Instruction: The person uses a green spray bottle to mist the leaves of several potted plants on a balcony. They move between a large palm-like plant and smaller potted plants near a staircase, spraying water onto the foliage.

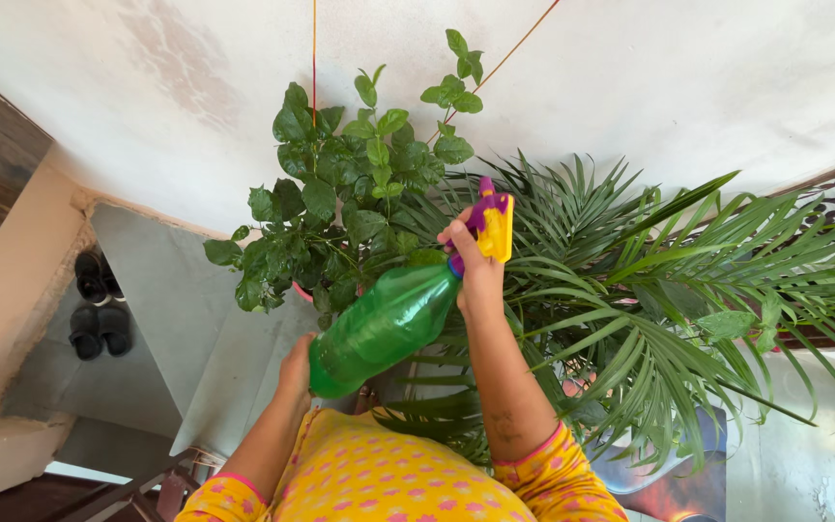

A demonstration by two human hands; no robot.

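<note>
The bottle [384, 327] is green, see-through plastic, ribbed along its body, and lies tilted, its base low toward the person's yellow top and its neck rising up and to the right. On the neck sits a sprayer [491, 224] with a purple collar and trigger part and a yellow head, pointing into the leaves. The right hand [475, 269] wraps the neck and sprayer from below, fingers over the trigger. The left hand [296, 367] cups the bottle's base. The bottle is held in the air between 2 plants.
</note>
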